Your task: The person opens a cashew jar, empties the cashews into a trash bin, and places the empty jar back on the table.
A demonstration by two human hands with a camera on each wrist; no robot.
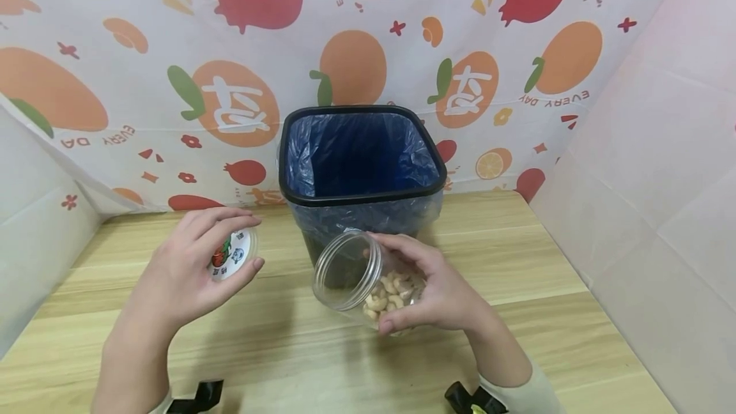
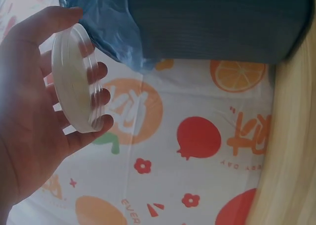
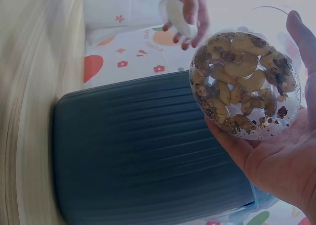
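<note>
My right hand (image 1: 434, 286) grips a clear plastic jar (image 1: 347, 270) round its side. The jar is tilted, its uncapped threaded mouth toward the left. Pale cashews (image 1: 388, 296) lie inside it; through the base, the right wrist view shows cashews (image 3: 242, 67) with dark crumbs and specks. On the left, my left hand (image 1: 184, 267) holds a round lid (image 1: 234, 254) between thumb and fingers, its printed white top partly covered by the hand. From the left wrist camera the lid (image 2: 74, 81) looks translucent, with curled fingertips round its edge. Both hands are above the table, apart from each other.
A dark bin (image 1: 322, 235) with a black rim and a clear bag liner (image 1: 299, 152) stands at the back of the wooden table (image 1: 276, 350), just behind the jar. Behind it hangs a fruit-print sheet (image 1: 402, 69). A pale wall (image 1: 655, 209) borders the right side.
</note>
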